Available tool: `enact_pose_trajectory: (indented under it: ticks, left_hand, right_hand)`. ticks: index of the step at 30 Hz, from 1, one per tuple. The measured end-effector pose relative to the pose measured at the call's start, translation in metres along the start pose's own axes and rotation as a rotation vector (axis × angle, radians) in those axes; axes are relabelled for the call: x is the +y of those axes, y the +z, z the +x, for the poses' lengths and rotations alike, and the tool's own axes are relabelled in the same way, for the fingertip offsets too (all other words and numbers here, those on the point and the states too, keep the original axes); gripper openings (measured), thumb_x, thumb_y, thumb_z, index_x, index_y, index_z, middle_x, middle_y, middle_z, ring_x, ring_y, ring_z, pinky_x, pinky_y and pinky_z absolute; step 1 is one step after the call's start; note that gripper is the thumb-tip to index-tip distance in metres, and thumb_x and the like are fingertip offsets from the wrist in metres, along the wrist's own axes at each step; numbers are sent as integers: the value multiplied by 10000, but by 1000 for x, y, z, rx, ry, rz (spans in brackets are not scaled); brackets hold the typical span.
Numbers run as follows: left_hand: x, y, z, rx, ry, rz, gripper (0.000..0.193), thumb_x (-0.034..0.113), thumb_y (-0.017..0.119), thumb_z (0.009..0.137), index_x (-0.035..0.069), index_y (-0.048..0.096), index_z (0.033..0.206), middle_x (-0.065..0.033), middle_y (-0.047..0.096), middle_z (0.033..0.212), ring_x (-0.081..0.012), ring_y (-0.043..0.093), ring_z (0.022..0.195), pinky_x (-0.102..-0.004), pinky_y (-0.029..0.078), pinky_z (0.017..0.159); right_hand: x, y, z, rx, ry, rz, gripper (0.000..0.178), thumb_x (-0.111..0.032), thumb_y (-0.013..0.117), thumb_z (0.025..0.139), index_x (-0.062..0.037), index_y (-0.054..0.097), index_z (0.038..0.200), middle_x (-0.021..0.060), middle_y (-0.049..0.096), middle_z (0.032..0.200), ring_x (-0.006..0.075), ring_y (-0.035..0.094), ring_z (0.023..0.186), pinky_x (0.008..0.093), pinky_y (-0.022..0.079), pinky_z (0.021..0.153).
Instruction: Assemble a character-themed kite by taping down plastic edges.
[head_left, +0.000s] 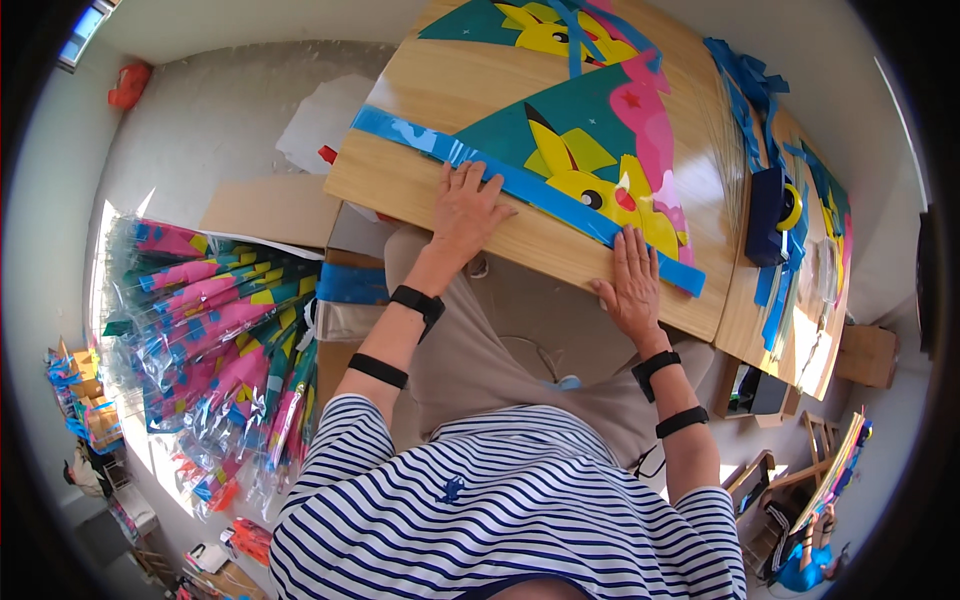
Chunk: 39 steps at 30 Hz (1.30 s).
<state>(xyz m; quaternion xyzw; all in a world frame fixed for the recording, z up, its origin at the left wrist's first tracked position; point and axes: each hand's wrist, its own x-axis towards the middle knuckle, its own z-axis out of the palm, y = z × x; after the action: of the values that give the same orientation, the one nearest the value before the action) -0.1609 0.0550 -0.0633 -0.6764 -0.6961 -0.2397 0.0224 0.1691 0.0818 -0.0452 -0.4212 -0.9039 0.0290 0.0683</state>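
On the wooden table (480,90) lies a triangular printed sheet (570,125) in teal and pink with a yellow cartoon figure. Along its near edge runs a long glossy blue strip (552,197), stretching past the sheet at both ends. My left hand (467,212) rests flat by the strip's left part, fingertips on it and fingers extended. Near the strip's right end, my right hand (632,287) lies with straight fingers, tips touching the strip's lower edge. Neither hand grips anything. Another similar sheet (470,22) with blue strips lies farther back.
Right of the sheets stands a dark blue tape dispenser (768,220), beside loose blue strips (745,75) and thin pale rods (733,165). Colourful bundles in clear plastic (220,330) are heaped at left, next to a cardboard box (270,210). At far lower right, another person (805,565) works.
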Motion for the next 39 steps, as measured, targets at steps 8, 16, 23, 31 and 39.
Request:
enact_pose_trajectory:
  ticks: [8, 16, 23, 31, 39]
  left_hand:
    - [8, 3, -2, -28, -71, 37, 599, 507, 735, 824, 103, 645, 1257, -173, 523, 1394, -363, 443, 1371, -684, 256, 1123]
    - [11, 7, -4, -41, -124, 54, 648, 514, 746, 806, 112, 622, 1298, -151, 505, 1424, -331, 428, 1393, -737, 212, 1113]
    - [10, 12, -6, 53, -116, -54, 536, 347, 772, 816, 142, 650, 1296, -149, 497, 1458, -349, 391, 1417, -779, 182, 1091]
    - [16, 3, -4, -72, -201, -82, 525, 260, 799, 783, 132, 670, 1275, -159, 522, 1419, -380, 367, 1431, -808, 141, 1093]
    - [16, 7, -4, -21, -179, -94, 548, 238, 785, 795, 106, 632, 1304, -149, 530, 1406, -368, 402, 1392, -821, 158, 1072]
  right_hand:
    - [1, -10, 7, -37, 3, 1, 762, -410, 621, 950, -3, 355, 1536, 185, 319, 1619, 356, 257, 1514, 529, 156, 1229]
    - [-80, -47, 153, 176, -181, 200, 334, -248, 779, 799, 1, 677, 997, 176, 650, 1034, 363, 596, 970, 470, 484, 802]
    - [-180, -13, 261, -206, -126, 19, 478, -438, 806, 751, -40, 718, 999, 163, 678, 1020, 358, 670, 997, 457, 570, 747]
    - [-181, 13, 279, -318, -148, -30, 356, -357, 784, 800, -74, 750, 1013, 183, 703, 1041, 354, 712, 960, 445, 588, 781]
    - [-181, 18, 270, -143, 15, -5, 216, -214, 605, 862, -53, 736, 919, 184, 709, 978, 386, 699, 930, 474, 564, 795]
